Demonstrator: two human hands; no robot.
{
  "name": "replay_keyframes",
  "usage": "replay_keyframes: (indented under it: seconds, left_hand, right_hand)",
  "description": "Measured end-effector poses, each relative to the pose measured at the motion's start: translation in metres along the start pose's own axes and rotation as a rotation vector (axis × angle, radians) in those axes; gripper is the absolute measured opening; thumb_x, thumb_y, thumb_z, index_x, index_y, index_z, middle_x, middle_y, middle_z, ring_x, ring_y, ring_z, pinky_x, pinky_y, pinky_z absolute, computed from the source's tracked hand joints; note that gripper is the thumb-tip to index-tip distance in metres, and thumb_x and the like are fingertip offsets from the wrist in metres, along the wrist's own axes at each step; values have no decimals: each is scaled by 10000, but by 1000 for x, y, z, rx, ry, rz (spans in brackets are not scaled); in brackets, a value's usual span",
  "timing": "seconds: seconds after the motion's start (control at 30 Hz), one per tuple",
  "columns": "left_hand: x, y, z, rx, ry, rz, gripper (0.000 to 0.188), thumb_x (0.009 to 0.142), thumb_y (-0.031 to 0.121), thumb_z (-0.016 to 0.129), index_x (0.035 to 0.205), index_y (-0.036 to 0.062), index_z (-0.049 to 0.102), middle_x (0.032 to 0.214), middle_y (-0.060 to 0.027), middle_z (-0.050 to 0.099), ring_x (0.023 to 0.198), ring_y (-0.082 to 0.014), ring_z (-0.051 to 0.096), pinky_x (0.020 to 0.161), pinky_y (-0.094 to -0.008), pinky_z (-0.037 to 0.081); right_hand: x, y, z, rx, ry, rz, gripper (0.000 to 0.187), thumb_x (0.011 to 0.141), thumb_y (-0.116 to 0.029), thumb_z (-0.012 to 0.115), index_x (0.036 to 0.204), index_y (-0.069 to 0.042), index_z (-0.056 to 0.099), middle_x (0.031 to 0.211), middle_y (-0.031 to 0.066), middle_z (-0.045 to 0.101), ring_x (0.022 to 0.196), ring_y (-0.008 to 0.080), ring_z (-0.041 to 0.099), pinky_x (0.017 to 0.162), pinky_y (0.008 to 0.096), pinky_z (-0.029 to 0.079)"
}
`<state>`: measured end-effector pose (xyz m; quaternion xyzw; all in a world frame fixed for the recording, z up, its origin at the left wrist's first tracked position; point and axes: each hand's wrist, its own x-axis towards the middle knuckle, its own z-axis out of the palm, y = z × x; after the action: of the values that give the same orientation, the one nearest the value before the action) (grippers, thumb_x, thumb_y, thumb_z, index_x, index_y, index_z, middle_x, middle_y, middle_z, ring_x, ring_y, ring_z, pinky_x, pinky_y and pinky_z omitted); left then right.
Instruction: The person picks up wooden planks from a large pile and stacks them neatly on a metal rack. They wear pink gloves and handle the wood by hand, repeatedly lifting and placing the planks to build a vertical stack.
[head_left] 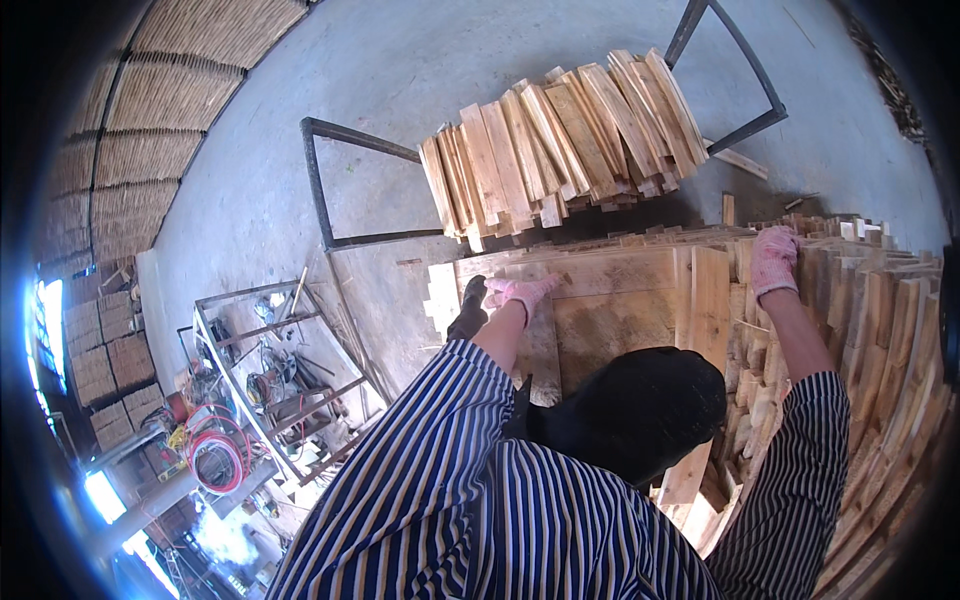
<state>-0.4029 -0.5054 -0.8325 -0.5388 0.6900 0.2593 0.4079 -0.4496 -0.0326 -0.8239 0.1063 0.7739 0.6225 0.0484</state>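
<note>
Both my hands wear pink gloves. My left hand (522, 294) lies at the left end of a long pale board (615, 275), its fingers stretched apart, beside a dark shape (470, 308) that looks like a boot tip. Further right, my right hand (774, 262) is curled over the top edge of the upright wooden slats (850, 290); its fingertips are partly hidden. Between my arms a black boot (640, 410) stands over the boards, hiding part of them.
A metal frame (314, 180) ahead carries a leaning row of wooden slats (560, 140). At the left are a metal rack (290, 400) with cluttered tools and a coiled pink hose (218, 455). Woven matting (180, 60) covers the far left; the floor (400, 70) is concrete.
</note>
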Motion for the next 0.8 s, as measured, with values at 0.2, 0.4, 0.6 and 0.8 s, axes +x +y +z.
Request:
replay_keyframes:
  seconds: [0.2,0.4,0.6,0.8]
  left_hand:
    - [-5,-1,-4,-59,18,-49,1275,733,577,857,1649,232,40,1714,-51,187,1545,-313,254,1213,-537,323]
    - [22,-5,-12,137,-110,290,1006,819,527,793,1586,196,232,1682,-101,249,1520,-316,296,1207,-518,334]
    - [64,-15,-73,530,-697,647,758,905,476,730,1522,159,424,1651,-151,312,1495,-318,337,1201,-500,344]
    - [236,75,-313,456,402,1300,1199,837,745,660,1629,17,130,1676,-196,232,1527,-389,252,1178,-577,293]
  right_hand:
    - [-21,35,-20,-8,139,-89,286,932,-157,574,1088,34,720,1030,196,709,868,278,702,682,443,560]
    - [-18,52,-56,270,8,-36,243,922,-168,570,1041,-64,756,1015,136,713,915,248,670,804,359,483]
    - [-8,86,-99,477,-196,-24,226,922,-125,572,1084,-39,704,950,176,732,943,239,738,681,366,582]
    - [-33,65,-168,281,-95,-182,435,995,-209,480,1421,-166,559,1590,156,435,1496,353,359,1236,596,226]
